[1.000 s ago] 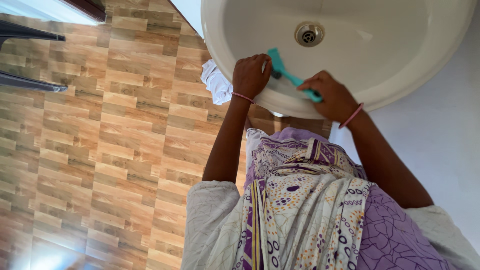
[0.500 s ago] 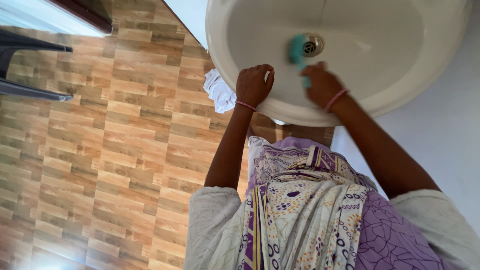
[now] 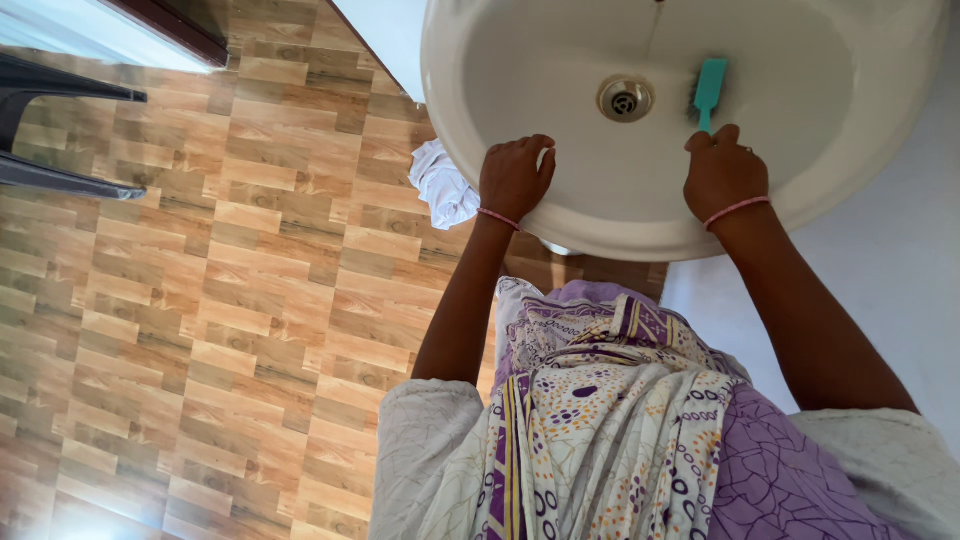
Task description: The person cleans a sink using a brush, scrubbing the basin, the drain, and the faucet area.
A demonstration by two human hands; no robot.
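A white round wash basin (image 3: 560,60) fills the top of the head view, with a metal drain (image 3: 625,100) in its middle. My right hand (image 3: 724,172) grips the handle of a teal scrub brush (image 3: 709,88), whose head rests on the basin's inner wall just right of the drain. My left hand (image 3: 513,177) grips the basin's front rim, fingers curled over the edge. Both wrists wear a thin pink band.
A crumpled white cloth (image 3: 440,183) lies on the wood-pattern tiled floor (image 3: 200,300) under the basin's left edge. Dark chair legs (image 3: 60,130) stand at the far left. A pale wall (image 3: 890,270) is on the right. My patterned purple and cream clothing (image 3: 610,420) fills the bottom.
My right hand has swept the teal brush from the basin's left front rim, across the drain, to the right side of the bowl. My left hand has stayed on the rim.
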